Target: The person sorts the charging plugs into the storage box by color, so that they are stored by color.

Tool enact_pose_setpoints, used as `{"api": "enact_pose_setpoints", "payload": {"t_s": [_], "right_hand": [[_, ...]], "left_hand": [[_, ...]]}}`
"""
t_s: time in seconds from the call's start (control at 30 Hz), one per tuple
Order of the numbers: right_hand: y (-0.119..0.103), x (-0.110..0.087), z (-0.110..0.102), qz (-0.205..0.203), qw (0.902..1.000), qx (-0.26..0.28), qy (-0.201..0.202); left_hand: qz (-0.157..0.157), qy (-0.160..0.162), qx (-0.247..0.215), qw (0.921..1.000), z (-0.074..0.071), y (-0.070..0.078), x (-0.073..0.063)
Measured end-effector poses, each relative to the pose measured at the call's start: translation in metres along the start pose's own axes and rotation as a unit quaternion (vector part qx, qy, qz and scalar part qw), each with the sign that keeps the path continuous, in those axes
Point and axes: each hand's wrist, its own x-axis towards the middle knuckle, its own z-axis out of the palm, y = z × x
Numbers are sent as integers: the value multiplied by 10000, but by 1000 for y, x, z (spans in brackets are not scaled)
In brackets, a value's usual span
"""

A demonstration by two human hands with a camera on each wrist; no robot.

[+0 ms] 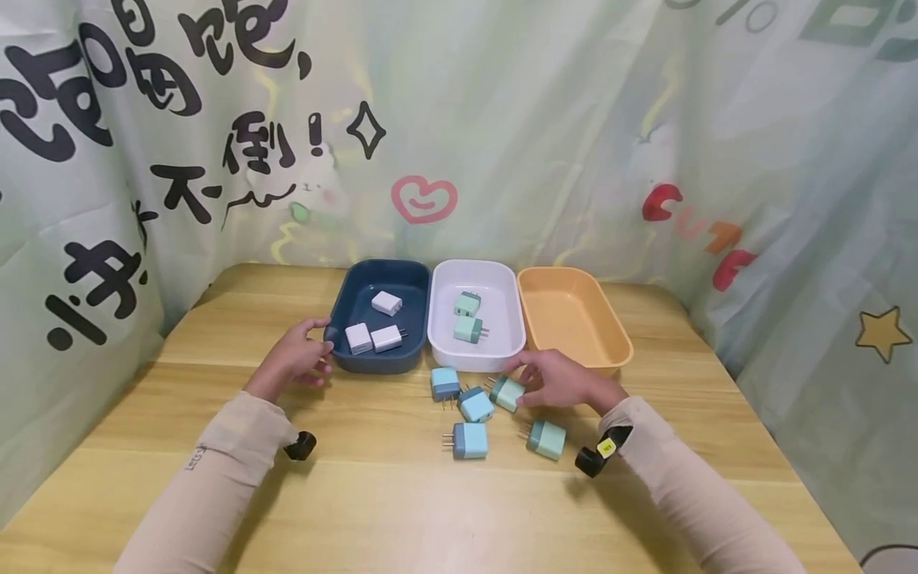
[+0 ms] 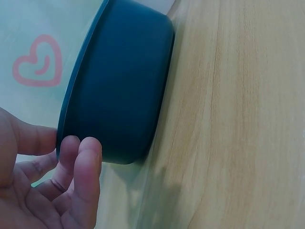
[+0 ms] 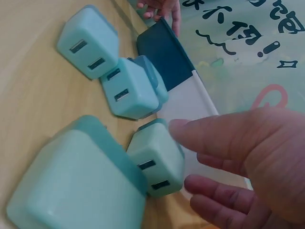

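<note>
My left hand (image 1: 290,363) pinches the left rim of the navy tray (image 2: 119,81), fingertips against its outer wall. Inside that tray lie several white USB chargers (image 1: 387,339). My right hand (image 1: 559,379) is at a light green USB charger (image 1: 508,393) in front of the white tray (image 1: 476,357); in the right wrist view its thumb overlaps the charger's edge, with the other fingertips beside it. Closer to me lies another green charger (image 1: 547,440). Several blue chargers (image 1: 469,441) are grouped to the left of these. Two green chargers (image 1: 468,329) lie in the white tray.
An orange tray (image 1: 574,315) stands right of the white one, the three trays side by side at the back of the wooden table (image 1: 373,494). Behind the table hangs a printed curtain (image 1: 531,143). Bare wood shows along the table's front.
</note>
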Motion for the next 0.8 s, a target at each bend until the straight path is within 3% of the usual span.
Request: {"api": "enact_pose_setpoints", "payload": {"t_s": [0.4,0.8], "right_hand": [[8,2,10,-147,9988,-109,-457],[6,9,15,-61,9980,-496,-376]], "left_hand": [[-18,-22,45,10000,2,1,1],[76,-71,-34,9999,1,1,-1]]}}
